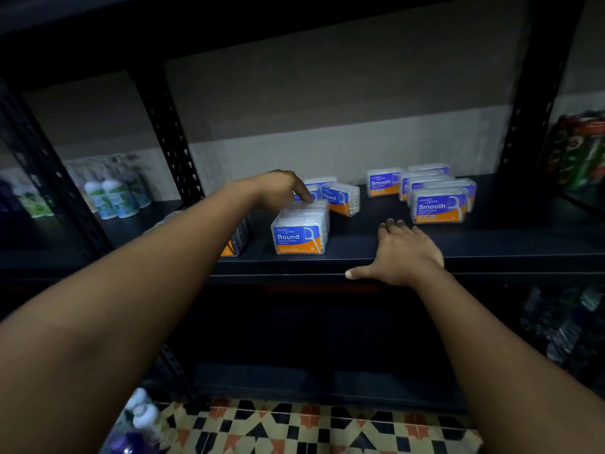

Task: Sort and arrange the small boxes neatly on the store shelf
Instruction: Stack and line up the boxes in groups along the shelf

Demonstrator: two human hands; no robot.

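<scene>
Small clear boxes with blue and orange labels stand on the dark shelf (360, 247). A row of "Round" boxes (299, 239) runs back from the shelf front. My left hand (278, 190) reaches over that row, its fingers touching the top of a box near the back. Another "Round" box (340, 198) stands askew behind it. A group of "Smooth" boxes (437, 206) sits to the right, with one more "Smooth" box (383, 182) apart at the back. My right hand (404, 253) lies flat on the shelf front, fingers spread, holding nothing.
More boxes (234, 245) are partly hidden under my left forearm. A perforated black upright (170, 139) divides the shelf from a bay with green and white bottles (111, 194). Colourful packs (579, 152) stand at far right. Bottles (563, 326) fill the lower right shelf.
</scene>
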